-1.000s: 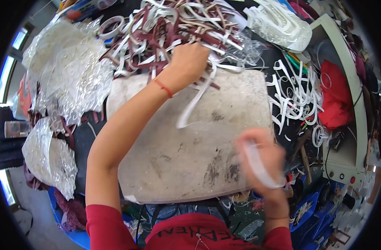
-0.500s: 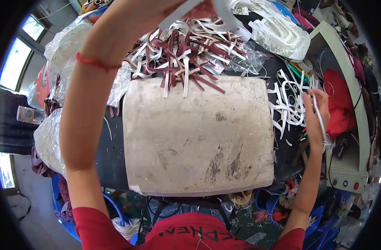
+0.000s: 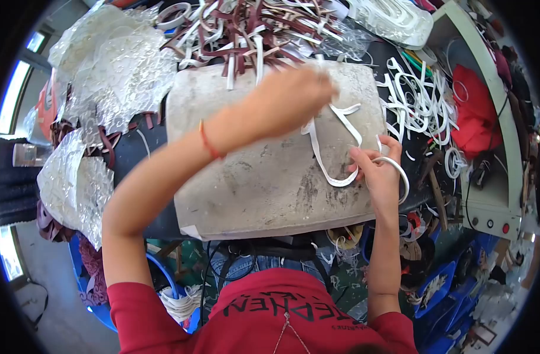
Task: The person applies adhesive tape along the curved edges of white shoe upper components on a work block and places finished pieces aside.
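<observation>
My left hand (image 3: 302, 97), blurred by movement, is closed over the upper part of the pale board (image 3: 252, 183). A white U-shaped strip (image 3: 339, 182) hangs or lies just below it; its upper end runs up under that hand, where the grip is partly hidden. At the board's right side my right hand (image 3: 379, 168) pinches a thin white strip (image 3: 406, 183) that loops around the back of its fingers. Its fingertips also touch the right side of the U-shaped strip.
Behind the board lies a heap of maroon and white strips (image 3: 246, 35). White loops (image 3: 426, 106) are piled to the right, before a red cloth (image 3: 473, 112) and a grey machine frame (image 3: 488, 82). Clear plastic sheets (image 3: 113, 65) and a tape roll (image 3: 174, 16) are at left.
My left hand has come down from the strip heap to above the board. My right hand has moved left from the white loops to the board's edge. The camera view has shifted.
</observation>
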Demonstrator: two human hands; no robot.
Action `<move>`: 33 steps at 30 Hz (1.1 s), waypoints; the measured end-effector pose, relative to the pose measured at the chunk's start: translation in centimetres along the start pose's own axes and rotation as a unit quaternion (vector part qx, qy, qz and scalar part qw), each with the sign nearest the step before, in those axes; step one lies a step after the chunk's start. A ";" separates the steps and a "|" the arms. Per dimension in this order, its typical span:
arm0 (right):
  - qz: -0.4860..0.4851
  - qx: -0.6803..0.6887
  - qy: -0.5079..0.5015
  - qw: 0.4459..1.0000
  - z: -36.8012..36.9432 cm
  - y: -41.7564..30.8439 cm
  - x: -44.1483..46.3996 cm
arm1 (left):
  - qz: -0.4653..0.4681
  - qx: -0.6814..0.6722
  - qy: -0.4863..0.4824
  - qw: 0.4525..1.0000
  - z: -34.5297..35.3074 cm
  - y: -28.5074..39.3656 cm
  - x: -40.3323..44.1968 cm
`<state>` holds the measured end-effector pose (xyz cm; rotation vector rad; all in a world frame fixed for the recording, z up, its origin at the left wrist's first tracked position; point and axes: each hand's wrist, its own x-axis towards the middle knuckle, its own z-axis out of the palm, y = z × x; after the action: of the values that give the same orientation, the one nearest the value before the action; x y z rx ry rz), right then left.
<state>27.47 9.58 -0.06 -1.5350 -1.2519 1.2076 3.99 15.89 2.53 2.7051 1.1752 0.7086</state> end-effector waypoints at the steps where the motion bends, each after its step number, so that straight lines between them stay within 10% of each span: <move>1: -0.018 -0.019 0.024 0.999 -0.1 0.1 0.0 | 0.019 -0.022 -0.025 0.999 1.7 0.8 -1.5; 4: -0.078 -0.099 0.087 0.988 -0.5 1.2 0.2 | 0.103 0.003 -0.008 0.995 4.0 2.6 -4.3; 9: -0.171 -0.176 0.177 0.953 -1.8 -1.7 -1.1 | -0.087 -0.054 -0.018 0.995 2.8 8.2 -10.2; 13: -0.125 -0.011 -0.011 0.992 0.8 -5.1 -5.2 | -0.208 -0.028 0.021 0.977 2.0 12.1 -14.1; 17: -0.316 -0.213 -0.198 0.903 5.0 -3.8 -3.0 | -0.254 0.023 0.021 0.967 2.2 12.6 -15.9; 20: -0.259 -0.239 -0.383 0.854 7.3 -5.3 -1.3 | -0.280 0.033 0.054 0.958 2.7 13.1 -16.2; 33: -0.296 -0.286 -0.546 0.730 9.8 -4.9 2.3 | -0.294 0.036 0.055 0.954 3.4 14.0 -17.8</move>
<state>17.02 12.92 1.96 -0.4762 -2.8321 1.3279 4.31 -6.25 -3.25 2.1839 1.9354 0.7273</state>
